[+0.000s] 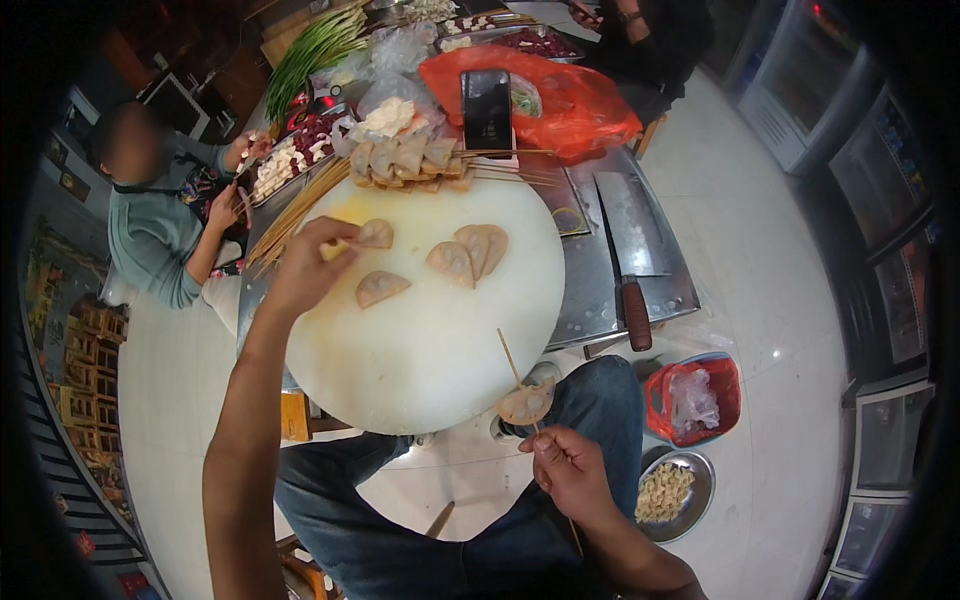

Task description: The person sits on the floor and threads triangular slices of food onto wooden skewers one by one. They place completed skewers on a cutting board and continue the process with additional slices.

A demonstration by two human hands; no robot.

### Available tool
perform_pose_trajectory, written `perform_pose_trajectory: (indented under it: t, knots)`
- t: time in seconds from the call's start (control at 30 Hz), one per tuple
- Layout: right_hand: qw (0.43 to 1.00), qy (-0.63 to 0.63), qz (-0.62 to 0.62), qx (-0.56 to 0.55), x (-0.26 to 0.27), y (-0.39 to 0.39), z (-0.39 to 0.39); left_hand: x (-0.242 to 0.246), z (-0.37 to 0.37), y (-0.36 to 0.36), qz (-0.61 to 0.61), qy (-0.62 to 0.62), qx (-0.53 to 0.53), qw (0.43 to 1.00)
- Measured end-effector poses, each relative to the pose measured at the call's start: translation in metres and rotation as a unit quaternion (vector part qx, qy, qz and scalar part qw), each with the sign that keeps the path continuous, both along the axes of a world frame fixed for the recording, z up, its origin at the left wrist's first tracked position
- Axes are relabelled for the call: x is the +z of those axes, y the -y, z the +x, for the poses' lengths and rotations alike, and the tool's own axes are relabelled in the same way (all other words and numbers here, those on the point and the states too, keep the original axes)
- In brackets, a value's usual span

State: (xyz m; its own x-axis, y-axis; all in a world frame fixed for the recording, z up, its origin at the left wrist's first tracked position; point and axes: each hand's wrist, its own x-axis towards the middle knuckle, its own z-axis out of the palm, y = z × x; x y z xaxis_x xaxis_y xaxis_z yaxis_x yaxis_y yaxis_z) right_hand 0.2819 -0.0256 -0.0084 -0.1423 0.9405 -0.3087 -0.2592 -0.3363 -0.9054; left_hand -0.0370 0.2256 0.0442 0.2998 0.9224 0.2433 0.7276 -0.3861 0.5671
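My right hand (570, 469) grips a thin bamboo skewer (510, 356) above my thigh. One half-moon slice (525, 405), apparently lotus root, is threaded on it, with the skewer's tip sticking out beyond. Over the round white cutting board (420, 352), my left hand (319, 259) pinches the left end of another half-moon slice (375, 234). Just below that lies a loose slice (382, 288). Three more overlap to the right, the nearest slice (451, 262) in front. At the board's far edge, skewered slices (409, 161) are stacked in layers, their sticks pointing right.
Bare skewers (307, 210) lie along the board's left edge. A cleaver (630, 225) rests at the right, its handle past the table edge. Behind stand a phone (487, 109) and a red plastic bag (577, 105). A person (157, 217) sits left beside a food tray (289, 161). A bowl (701, 495) sits on the floor.
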Motion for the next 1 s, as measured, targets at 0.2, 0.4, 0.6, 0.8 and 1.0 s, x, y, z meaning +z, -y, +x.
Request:
perform_pose_trajectory:
  t: [0.2,0.4,0.6,0.8,1.0]
  knots:
    - [1.0,0.0,-0.01,0.002,0.006,-0.003,-0.005,0.005,0.075,-0.021,-0.048,-0.113,-0.175,0.977]
    - [1.0,-0.003,0.003,-0.008,0.004,0.003,-0.004,0.0,0.089,-0.016,-0.103,-0.117,-0.159,0.975]
    - [0.999,-0.041,0.005,0.005,0.004,0.008,-0.009,0.004,0.045,0.058,0.071,-0.018,-0.108,0.991]
    - [0.992,-0.072,-0.038,0.096,0.011,0.017,-0.034,-0.009,0.004,0.148,0.131,-0.075,-0.03,0.988]
    - [0.992,-0.057,-0.041,0.107,0.001,0.023,-0.061,-0.015,0.003,0.182,0.06,-0.011,-0.006,0.998]
